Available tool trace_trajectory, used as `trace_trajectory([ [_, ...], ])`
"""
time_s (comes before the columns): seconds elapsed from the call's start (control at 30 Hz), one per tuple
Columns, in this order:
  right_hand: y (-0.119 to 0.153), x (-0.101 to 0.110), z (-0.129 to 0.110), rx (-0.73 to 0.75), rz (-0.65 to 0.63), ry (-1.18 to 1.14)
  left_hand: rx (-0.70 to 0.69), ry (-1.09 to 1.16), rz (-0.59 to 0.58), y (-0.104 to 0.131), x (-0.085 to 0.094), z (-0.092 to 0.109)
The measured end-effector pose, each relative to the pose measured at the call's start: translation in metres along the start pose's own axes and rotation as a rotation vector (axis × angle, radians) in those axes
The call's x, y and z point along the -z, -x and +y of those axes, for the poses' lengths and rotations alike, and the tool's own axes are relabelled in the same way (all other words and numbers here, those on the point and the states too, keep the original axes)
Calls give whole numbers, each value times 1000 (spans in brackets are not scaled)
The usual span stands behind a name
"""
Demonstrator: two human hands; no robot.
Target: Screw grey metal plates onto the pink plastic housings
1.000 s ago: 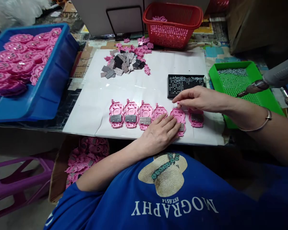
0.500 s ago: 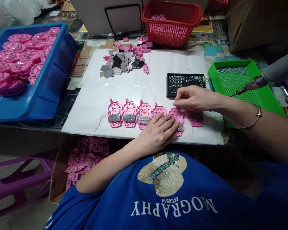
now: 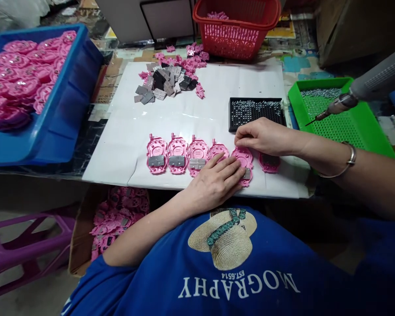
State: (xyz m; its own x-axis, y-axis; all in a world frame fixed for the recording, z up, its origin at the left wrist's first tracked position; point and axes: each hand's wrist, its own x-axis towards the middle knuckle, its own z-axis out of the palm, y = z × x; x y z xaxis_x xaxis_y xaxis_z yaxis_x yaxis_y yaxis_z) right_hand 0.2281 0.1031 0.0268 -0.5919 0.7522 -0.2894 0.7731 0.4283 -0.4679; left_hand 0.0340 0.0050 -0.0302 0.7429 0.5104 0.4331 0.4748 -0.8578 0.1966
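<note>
Several pink plastic shells (image 3: 157,151) lie in a row on the white board, most showing a grey plate (image 3: 197,163) across the lower half. My left hand (image 3: 217,182) rests flat with fingers stretched over the fourth and fifth shells. Over the top of the fifth shell (image 3: 242,156), my right hand (image 3: 261,137) has thumb and forefinger pinched together; whatever is between them is too small to make out. Its wrist side partly covers the last shell (image 3: 269,163). Just behind that hand is a black tray (image 3: 238,115) of small screws.
A green tray (image 3: 365,131) with screws and a hanging electric screwdriver (image 3: 340,104) are at the right. Loose grey plates (image 3: 164,81) and pink pieces lie at the back, near a red basket (image 3: 237,37). A blue crate (image 3: 62,96) of pink parts stands left.
My right hand has shifted slightly left, still pinched above the fifth shell. The left hand stays on the shells. The view has moved a little, and the screwdriver hangs slightly further left.
</note>
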Motion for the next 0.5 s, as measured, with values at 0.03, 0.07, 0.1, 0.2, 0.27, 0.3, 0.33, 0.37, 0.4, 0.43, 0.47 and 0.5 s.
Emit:
trace_trajectory([
  [0.03, -1, -1, -1, 7, 8, 22, 3, -1, -3, 0, 0, 0],
  [0.07, -2, -2, -1, 14, 19, 41, 6, -1, -9, 0, 0, 0],
  [0.1, -3, -2, -2, 19, 29, 58, 8, -1, -16, 1, 0, 0],
  [0.2, -5, -3, -3, 30, 52, 107, 14, 2, -29, 1, 1, 0],
  [0.27, -6, -4, -4, 24, 49, 146, 16, 6, -35, 1, 2, 0],
  [0.3, -7, -5, -5, 19, 48, 160, 19, 7, -38, 1, 2, 0],
  [0.33, -7, -6, -5, 15, 50, 168, 21, 7, -41, 1, 2, -1],
  [0.37, -7, -8, -5, 12, 55, 172, 20, 7, -41, 1, 2, -1],
  [0.4, -8, -10, -6, 10, 63, 176, 19, 7, -38, 1, 2, -1],
  [0.43, -8, -12, -6, 9, 70, 180, 15, 5, -33, 1, 2, -1],
  [0.47, -8, -13, -6, 11, 73, 187, 11, 4, -28, 1, 2, -1],
  [0.5, -7, -14, -7, 14, 74, 192, 7, 3, -24, 1, 2, -1],
])
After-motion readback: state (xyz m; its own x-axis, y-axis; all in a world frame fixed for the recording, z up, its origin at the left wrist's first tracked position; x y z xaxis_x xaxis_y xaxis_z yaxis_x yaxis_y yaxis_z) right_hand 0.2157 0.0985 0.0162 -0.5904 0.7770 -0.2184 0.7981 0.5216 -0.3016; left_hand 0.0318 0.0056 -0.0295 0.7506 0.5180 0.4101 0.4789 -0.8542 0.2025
